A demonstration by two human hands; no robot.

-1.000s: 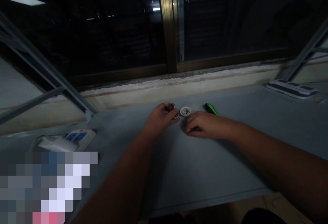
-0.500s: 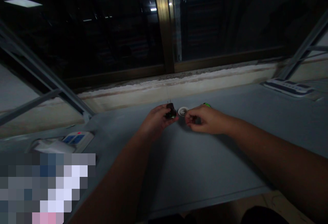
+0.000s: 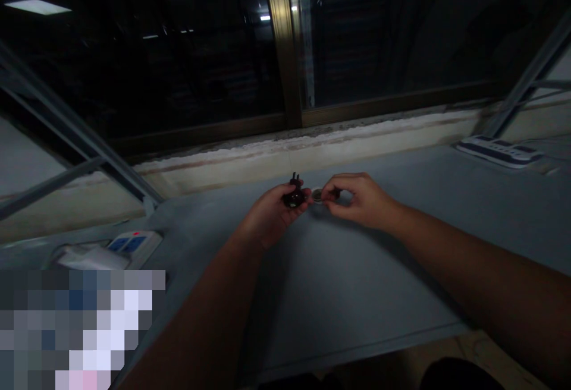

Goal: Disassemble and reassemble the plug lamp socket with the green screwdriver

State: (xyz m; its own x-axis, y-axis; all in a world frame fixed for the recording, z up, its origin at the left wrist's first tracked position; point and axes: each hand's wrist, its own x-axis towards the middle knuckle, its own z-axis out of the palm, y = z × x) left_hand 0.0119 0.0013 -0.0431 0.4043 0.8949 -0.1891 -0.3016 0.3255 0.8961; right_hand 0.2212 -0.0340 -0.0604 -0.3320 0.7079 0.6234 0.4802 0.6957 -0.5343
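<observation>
My left hand [image 3: 275,208] is closed around a black power plug [image 3: 294,198], its metal prongs pointing up and away from me. Just to the right, a small round dish [image 3: 317,195] with a pale rim and darker contents sits on the grey table [image 3: 339,283]. My right hand [image 3: 361,201] has its thumb and fingers pinched at the dish's right edge. Whatever is between those fingertips is hidden or too small to name. Both hands are close together, with the dish between them.
A white power strip [image 3: 136,246] with blue sockets and a red light lies at the left. Another power strip [image 3: 497,152] rests at the far right. Slanted metal frame bars [image 3: 102,155] stand at the left, others at the right. A window ledge [image 3: 250,167] runs behind the table.
The plug has turned in my left hand, showing its prongs more clearly. My right hand has come closer to the dish and risen slightly, covering the green item seen behind it before.
</observation>
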